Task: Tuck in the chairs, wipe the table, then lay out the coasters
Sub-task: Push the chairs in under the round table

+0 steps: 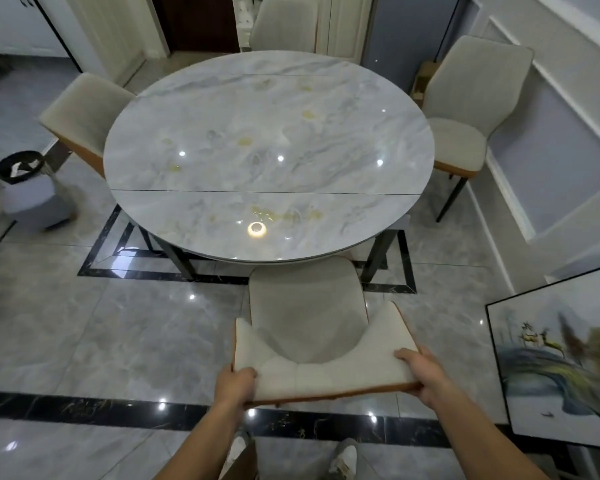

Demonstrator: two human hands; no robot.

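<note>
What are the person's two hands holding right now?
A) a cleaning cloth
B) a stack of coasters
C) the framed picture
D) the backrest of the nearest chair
D: the left hand and right hand each grip an end of the backrest of the nearest chair, in front of the round table.

We can make out no words, labels, brands, numbers or signs on anything here that we could read.
</note>
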